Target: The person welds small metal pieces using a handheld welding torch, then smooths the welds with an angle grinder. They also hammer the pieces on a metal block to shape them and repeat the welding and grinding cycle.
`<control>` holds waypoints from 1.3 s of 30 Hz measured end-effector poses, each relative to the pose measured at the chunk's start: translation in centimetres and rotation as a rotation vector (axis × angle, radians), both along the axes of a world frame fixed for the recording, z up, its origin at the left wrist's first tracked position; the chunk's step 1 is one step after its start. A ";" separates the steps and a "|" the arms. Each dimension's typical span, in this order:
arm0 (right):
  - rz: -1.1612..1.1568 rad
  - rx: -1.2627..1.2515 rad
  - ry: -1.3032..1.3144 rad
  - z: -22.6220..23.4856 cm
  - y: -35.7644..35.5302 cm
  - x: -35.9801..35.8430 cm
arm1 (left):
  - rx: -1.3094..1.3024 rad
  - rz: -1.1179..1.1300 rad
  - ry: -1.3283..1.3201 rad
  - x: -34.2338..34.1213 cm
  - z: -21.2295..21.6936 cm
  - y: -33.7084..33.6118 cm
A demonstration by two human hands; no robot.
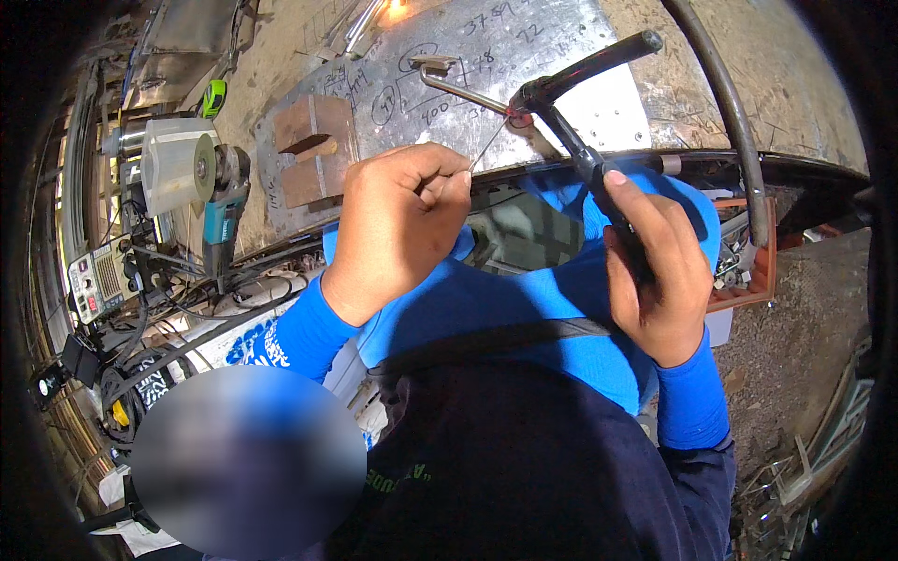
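Observation:
My right hand point(666, 266) is wrapped round the handle of a black TIG welding torch point(561, 126), whose long back cap points up and to the right. A small reddish nozzle sits at the head, close to the end of a bent shiny metal rod point(465, 92). Between the fingertips of my left hand point(404, 220) is a thin filler wire point(488, 147), reaching up toward the nozzle. The bent rod lies on a grey metal sheet point(608, 117) covered in handwritten marks. No arc shows at the tip.
Left of my hands are rusty steel blocks point(304, 187), an angle grinder point(222, 220), a translucent plastic container point(173, 168), a green tape measure point(214, 98) and a control box point(101, 280). A thick hose point(734, 122) curves past an orange bin point(769, 252) at right.

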State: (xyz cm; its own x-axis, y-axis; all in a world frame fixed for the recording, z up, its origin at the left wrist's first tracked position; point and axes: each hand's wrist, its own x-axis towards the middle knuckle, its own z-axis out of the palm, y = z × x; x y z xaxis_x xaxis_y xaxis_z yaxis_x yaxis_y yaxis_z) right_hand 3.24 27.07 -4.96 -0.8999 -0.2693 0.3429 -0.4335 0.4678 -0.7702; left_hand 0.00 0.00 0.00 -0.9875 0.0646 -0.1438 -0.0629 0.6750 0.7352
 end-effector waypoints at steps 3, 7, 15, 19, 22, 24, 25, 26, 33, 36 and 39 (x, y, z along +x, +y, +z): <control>-0.037 -0.078 0.114 -0.2 -0.5 -0.4 | -0.009 -0.006 0.020 -0.1 0.0 0.0; -0.053 -0.064 0.065 -0.2 -0.2 -0.1 | -0.001 -0.001 0.017 -0.1 0.1 0.0; -0.043 -0.096 0.126 -0.2 -0.6 -0.5 | 0.000 -0.011 0.025 -0.1 0.0 0.0; -0.024 -0.045 0.063 0.0 -0.4 -0.2 | -0.010 -0.010 0.029 -0.1 0.0 0.0; -0.015 0.008 0.021 0.1 -0.1 0.1 | -0.024 -0.012 0.026 -0.1 0.3 0.2; -0.010 0.023 0.021 0.1 -0.1 0.1 | -0.017 -0.007 0.023 -0.1 0.3 0.2; -0.007 0.023 0.023 0.1 -0.1 0.1 | -0.004 -0.001 0.022 -0.1 0.2 0.2; -0.005 0.023 0.024 0.1 -0.1 0.1 | 0.009 0.004 0.021 0.0 0.0 0.1; -0.003 -0.008 -0.009 0.3 -0.1 0.2 | 0.010 0.033 0.007 0.1 -0.2 0.0; -0.028 -0.045 0.075 -0.4 -0.4 0.1 | 0.030 0.020 0.011 0.1 -0.3 0.0; -0.036 -0.062 0.046 -0.1 -0.2 0.2 | 0.029 0.018 0.027 0.1 -0.5 -0.2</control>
